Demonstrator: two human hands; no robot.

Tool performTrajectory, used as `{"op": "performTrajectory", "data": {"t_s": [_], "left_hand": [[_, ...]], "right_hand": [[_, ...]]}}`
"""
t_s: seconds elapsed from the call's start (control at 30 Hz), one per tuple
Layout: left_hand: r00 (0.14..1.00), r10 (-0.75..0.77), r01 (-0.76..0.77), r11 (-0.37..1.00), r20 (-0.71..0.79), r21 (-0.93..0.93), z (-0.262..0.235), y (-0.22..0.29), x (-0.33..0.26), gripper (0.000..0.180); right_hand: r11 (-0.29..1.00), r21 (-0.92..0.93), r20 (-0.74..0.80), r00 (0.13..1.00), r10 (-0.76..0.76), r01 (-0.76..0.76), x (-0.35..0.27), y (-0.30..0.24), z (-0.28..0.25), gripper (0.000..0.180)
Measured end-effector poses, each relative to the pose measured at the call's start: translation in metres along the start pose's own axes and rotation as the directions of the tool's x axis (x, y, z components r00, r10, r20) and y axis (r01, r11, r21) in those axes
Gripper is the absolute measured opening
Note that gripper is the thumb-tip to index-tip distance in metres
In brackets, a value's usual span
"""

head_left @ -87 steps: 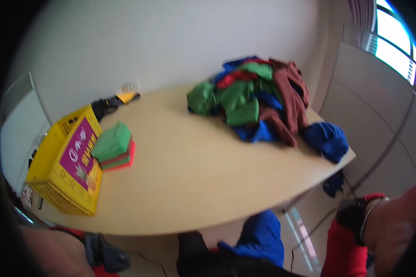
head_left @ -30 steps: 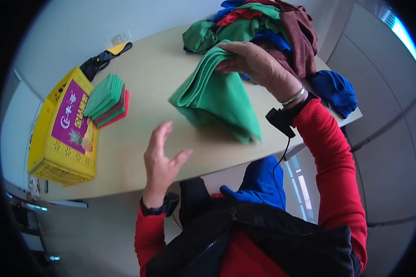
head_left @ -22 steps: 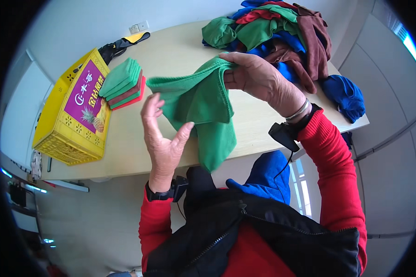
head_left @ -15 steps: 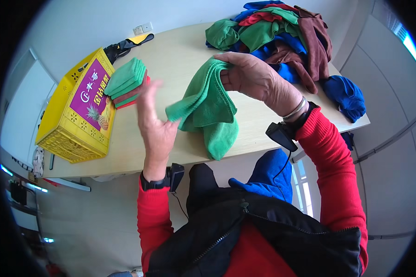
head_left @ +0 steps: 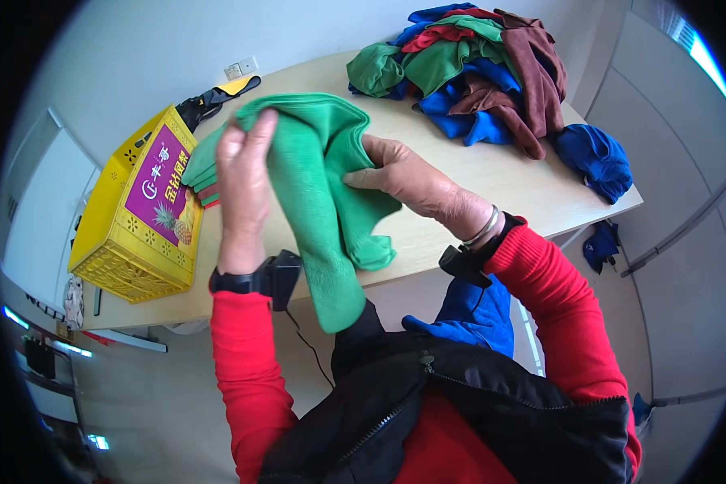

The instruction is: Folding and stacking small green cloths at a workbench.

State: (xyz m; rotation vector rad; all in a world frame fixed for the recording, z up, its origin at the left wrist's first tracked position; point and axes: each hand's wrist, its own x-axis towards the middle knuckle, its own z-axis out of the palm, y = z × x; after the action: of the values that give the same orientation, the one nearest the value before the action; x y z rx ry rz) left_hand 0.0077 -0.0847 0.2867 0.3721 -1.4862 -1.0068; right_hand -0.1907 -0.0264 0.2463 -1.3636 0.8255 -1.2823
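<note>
A green cloth (head_left: 315,185) is held up between my two hands above the table, its lower end hanging past the table's near edge. My left hand (head_left: 246,173) grips its upper left part, thumb over the front. On the right side, my right hand (head_left: 407,179) pinches the cloth's edge between thumb and fingers. Behind my left hand stands a stack of folded cloths (head_left: 204,165), mostly green with some red and brown, partly hidden by the raised cloth.
A yellow crate (head_left: 133,262) with a purple label stands at the table's left. At the back right lies a heap of blue, green, red and brown cloths (head_left: 476,73). One crumpled blue cloth (head_left: 597,161) rests by the table's right corner. A dark item with a yellow part (head_left: 218,101) lies behind the crate.
My left hand, beside the cloth before, now grips it. The cloth has been lifted and spread toward the left, covering part of the folded stack. My right hand has moved lower and left.
</note>
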Motion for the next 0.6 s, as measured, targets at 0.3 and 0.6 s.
{"op": "performTrajectory", "data": {"t_s": [0.3,0.6], "left_hand": [[0.996,-0.029,-0.012,0.888,0.082,0.459,-0.094,0.019,0.077,0.026],[0.990,-0.089,0.029,0.888,0.109,0.460,-0.105,-0.028,0.154,0.024]], "right_hand": [[0.710,-0.693,0.021,0.987,-0.158,0.128,0.024,-0.051,-0.121,0.012],[0.131,-0.972,0.102,0.858,-0.503,0.193,0.065,-0.118,-0.168,0.017]]}}
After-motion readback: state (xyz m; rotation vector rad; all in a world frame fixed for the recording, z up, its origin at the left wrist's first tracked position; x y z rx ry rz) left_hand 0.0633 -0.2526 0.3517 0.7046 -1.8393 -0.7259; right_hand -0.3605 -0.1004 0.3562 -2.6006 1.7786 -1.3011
